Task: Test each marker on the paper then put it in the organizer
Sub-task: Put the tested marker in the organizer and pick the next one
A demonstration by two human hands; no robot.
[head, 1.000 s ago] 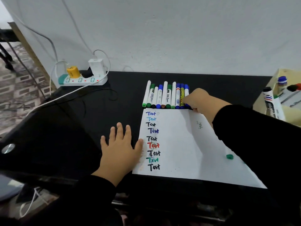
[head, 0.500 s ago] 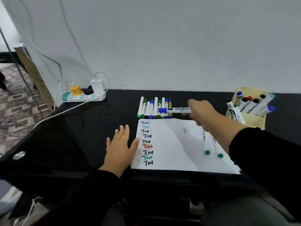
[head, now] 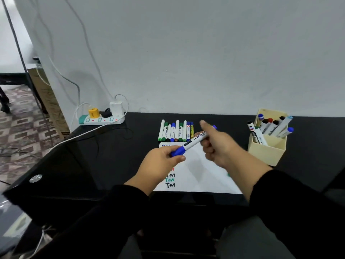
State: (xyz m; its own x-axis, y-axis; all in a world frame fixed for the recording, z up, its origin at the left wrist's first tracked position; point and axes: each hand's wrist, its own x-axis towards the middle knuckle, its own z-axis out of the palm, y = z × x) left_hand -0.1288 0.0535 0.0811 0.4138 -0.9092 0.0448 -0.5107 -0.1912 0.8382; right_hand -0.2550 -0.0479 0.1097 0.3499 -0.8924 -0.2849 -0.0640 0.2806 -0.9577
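Near the middle of the frame both hands hold one blue marker (head: 194, 142) above the paper (head: 201, 176). The right hand (head: 218, 146) wraps its fingers around the white barrel, index finger stretched out toward the upper left, while the left hand (head: 161, 164) pinches the blue cap at the marker's lower-left end between thumb and fingers. The marker slants from lower left to upper right, its blue tail just showing past the right hand.

The two hands and their black sleeves cover much of the sheet; only the lower lines of handwritten "Test" words, in black and green, show below the left hand, and a bit of blue writing at the sheet's top edge. Just above the paper's top edge lies a row of markers (head: 176, 131), side by side, with green, blue, black and brown caps.

At the right of the frame stands the cream organizer (head: 267, 148) on the black table (head: 112, 156), well apart from the hands, with several markers leaning in it. In the left part of the frame, against the wall, a power strip (head: 101, 119) carries a yellow plug and a white charger, its white cable running toward the lower left
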